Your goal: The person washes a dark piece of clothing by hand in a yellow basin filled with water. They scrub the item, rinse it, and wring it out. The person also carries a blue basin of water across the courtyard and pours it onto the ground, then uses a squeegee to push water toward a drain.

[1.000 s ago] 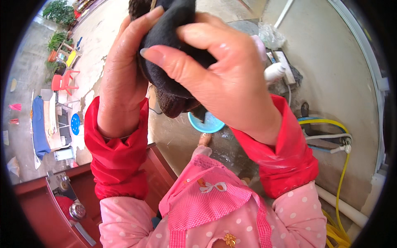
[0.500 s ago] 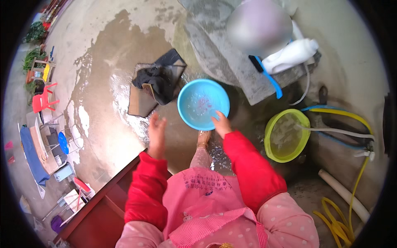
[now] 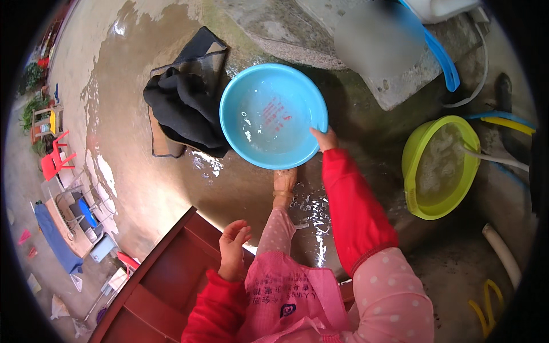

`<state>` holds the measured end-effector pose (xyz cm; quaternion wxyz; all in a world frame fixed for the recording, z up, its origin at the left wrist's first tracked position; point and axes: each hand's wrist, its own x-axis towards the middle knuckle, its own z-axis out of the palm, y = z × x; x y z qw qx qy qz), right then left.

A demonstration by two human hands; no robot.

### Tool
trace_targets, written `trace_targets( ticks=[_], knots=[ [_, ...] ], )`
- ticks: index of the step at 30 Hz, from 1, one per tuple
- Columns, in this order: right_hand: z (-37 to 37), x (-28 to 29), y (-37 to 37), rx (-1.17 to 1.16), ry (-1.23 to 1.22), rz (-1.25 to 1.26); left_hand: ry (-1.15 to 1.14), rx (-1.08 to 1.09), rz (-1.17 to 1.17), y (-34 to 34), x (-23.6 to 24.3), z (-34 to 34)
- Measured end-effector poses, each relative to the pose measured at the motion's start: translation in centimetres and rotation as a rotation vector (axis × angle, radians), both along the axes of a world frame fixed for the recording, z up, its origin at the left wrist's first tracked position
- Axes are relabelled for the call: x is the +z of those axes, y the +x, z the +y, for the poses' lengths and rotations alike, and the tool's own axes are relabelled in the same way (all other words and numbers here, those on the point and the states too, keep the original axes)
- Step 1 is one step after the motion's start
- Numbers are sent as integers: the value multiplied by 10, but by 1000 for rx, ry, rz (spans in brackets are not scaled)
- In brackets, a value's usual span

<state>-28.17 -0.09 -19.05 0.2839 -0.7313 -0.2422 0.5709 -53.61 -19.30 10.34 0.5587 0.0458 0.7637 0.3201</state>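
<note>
My right hand [image 3: 326, 139] grips the right edge of a light blue plastic basin [image 3: 245, 150], thumb over the rim. A little clear liquid and red printing show at its bottom. My left hand [image 3: 233, 248] is in the air nearer to me, fingers apart and slightly curled, holding nothing. Left of the basin, a bunched black cloth [image 3: 182, 103] lies on dark-edged tan mats [image 3: 158, 146] on the wet floor. My bare foot [image 3: 285, 180] shows just below the basin.
A yellow-green basin [image 3: 409, 191] holds cloudy water at right, with a pale hose [image 3: 503, 160] reaching into it. A stone slab [image 3: 392, 91] bears a blue-handled brush [image 3: 449, 71]. A dark red metal structure [image 3: 166, 274] stands at lower left; chairs and a table are farther left.
The blue basin looks larger and higher in view, with my right hand still at its rim. My left hand has drawn back toward me. The whole view has shifted.
</note>
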Motion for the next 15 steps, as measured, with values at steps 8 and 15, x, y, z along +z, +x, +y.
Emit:
trace_targets(
  ticks=[8,15],
  knots=[
    [-35,90,62,104,-31,288,160,-108,165,14,-7,28],
    [-127,226,151,-12,-111,449,29,-291,32,94,44,71]
  ],
)
